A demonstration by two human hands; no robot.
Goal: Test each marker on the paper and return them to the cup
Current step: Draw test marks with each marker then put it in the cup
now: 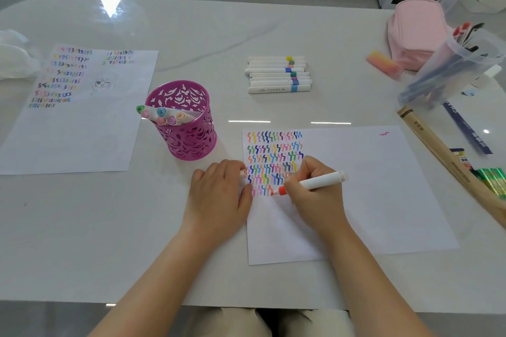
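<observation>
The right hand grips one white marker. Its orange tip touches the paper at the end of the bottom row of squiggles. The left hand rests on the counter at the paper's left edge, with its fingers curled round a little cap that only just peeks out. Just behind the left hand stands one purple cup with six marker ends poking out. Farther back, about eight white markers lie side by side. A second paper, also full of squiggles, lies left of the cup.
</observation>
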